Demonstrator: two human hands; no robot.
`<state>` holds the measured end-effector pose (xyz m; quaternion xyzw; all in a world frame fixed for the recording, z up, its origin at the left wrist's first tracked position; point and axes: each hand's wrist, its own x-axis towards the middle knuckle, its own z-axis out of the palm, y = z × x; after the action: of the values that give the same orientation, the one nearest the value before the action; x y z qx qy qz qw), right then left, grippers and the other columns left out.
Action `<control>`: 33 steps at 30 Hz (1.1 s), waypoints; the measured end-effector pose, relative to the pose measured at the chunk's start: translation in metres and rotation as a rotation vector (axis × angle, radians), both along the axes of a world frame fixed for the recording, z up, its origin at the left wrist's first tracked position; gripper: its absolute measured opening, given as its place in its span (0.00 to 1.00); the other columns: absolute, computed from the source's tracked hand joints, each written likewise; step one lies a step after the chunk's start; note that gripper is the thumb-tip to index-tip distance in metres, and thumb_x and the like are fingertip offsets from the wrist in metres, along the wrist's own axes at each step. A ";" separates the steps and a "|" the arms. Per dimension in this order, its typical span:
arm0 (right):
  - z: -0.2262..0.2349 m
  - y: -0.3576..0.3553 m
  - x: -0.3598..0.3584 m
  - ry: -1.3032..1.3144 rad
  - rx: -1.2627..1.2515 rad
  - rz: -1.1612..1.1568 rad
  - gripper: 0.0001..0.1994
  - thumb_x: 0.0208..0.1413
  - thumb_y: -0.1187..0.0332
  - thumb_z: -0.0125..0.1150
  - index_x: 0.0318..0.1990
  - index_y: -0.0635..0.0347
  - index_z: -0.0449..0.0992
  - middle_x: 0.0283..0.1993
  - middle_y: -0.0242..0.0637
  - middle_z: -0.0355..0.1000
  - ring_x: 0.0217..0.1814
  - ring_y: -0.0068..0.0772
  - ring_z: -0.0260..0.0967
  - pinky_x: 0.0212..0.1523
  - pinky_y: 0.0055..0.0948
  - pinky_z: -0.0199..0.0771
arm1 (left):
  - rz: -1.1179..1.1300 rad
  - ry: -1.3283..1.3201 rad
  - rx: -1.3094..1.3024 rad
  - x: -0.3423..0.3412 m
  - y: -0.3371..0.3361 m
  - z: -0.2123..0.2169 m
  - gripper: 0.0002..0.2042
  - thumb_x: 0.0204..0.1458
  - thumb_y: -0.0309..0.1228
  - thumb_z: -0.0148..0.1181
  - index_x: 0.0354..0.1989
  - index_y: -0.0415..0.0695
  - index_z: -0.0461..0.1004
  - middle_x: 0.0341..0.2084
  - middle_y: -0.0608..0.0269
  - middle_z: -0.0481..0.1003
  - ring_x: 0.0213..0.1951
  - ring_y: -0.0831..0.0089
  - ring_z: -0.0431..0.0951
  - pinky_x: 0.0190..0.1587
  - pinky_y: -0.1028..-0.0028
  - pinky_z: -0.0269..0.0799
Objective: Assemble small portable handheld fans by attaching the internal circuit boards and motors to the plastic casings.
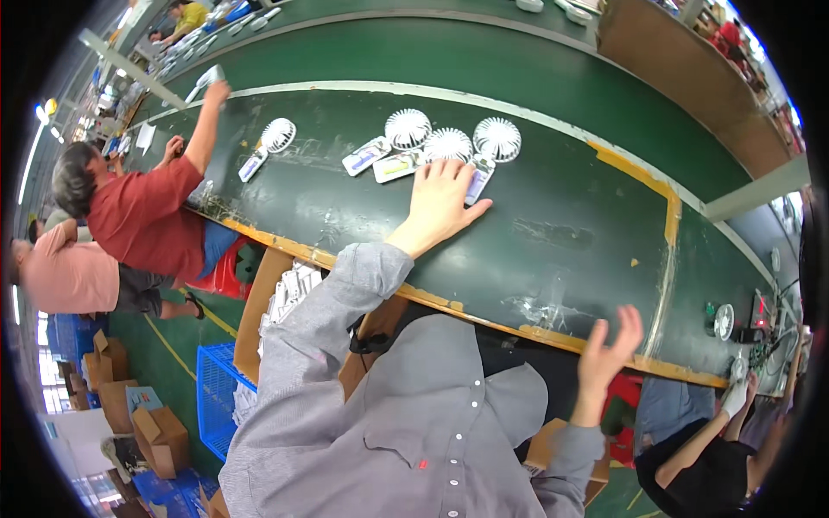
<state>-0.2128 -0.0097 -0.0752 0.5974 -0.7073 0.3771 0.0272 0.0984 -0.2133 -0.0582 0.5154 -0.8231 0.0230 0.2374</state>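
The long green surface (pixel 553 233) runs past me. Three small white fans (pixel 449 142) lie together on it. My left hand (pixel 442 200) rests flat, fingers spread, touching one. My right hand (pixel 610 345) is open, holding nothing.

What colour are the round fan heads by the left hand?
White fan heads, on the dark green belt; head view shows them.

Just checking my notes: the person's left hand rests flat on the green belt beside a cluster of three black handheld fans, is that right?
Not quite: the handheld fans are white, not black, as the head view shows. The left hand does rest flat on the green belt beside the three.
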 end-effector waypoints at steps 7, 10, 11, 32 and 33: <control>-0.003 0.039 0.068 -0.301 0.002 0.124 0.15 0.50 0.75 0.59 0.47 0.65 0.73 0.52 0.45 0.69 0.60 0.50 0.63 0.61 0.44 0.61 | -0.373 0.200 0.470 -0.057 0.037 -0.003 0.18 0.45 0.39 0.67 0.39 0.39 0.74 0.37 0.55 0.75 0.39 0.56 0.76 0.42 0.62 0.74; -0.002 0.034 0.064 -0.288 0.020 0.105 0.16 0.50 0.75 0.59 0.48 0.64 0.72 0.53 0.45 0.69 0.59 0.51 0.63 0.60 0.44 0.61 | -0.655 0.290 0.332 -0.073 0.065 0.002 0.18 0.45 0.32 0.64 0.46 0.43 0.74 0.44 0.56 0.74 0.45 0.57 0.75 0.48 0.63 0.72; -0.001 0.029 0.060 -0.252 0.006 0.108 0.17 0.50 0.75 0.60 0.49 0.64 0.72 0.53 0.46 0.69 0.59 0.51 0.63 0.60 0.44 0.61 | -0.655 0.241 0.130 -0.075 0.061 0.001 0.19 0.44 0.30 0.63 0.48 0.44 0.74 0.47 0.56 0.73 0.49 0.58 0.74 0.52 0.61 0.70; 0.040 0.020 0.045 -0.167 0.143 0.486 0.17 0.44 0.64 0.72 0.38 0.61 0.73 0.37 0.38 0.74 0.33 0.41 0.74 0.32 0.32 0.74 | -0.683 0.296 0.667 -0.059 0.093 0.074 0.22 0.34 0.33 0.68 0.41 0.40 0.77 0.41 0.55 0.76 0.43 0.56 0.78 0.45 0.65 0.74; 0.054 0.024 0.047 -0.166 0.243 0.521 0.16 0.44 0.66 0.73 0.37 0.62 0.74 0.33 0.39 0.73 0.29 0.43 0.73 0.29 0.33 0.72 | -0.720 0.217 0.658 -0.056 0.093 0.077 0.21 0.33 0.33 0.67 0.40 0.41 0.77 0.40 0.56 0.76 0.43 0.55 0.77 0.45 0.64 0.74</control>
<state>-0.1654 0.0146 -0.0211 0.7247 -0.5700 0.3317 -0.1999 0.0422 -0.1200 0.0190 0.2457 -0.8829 -0.3751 0.1393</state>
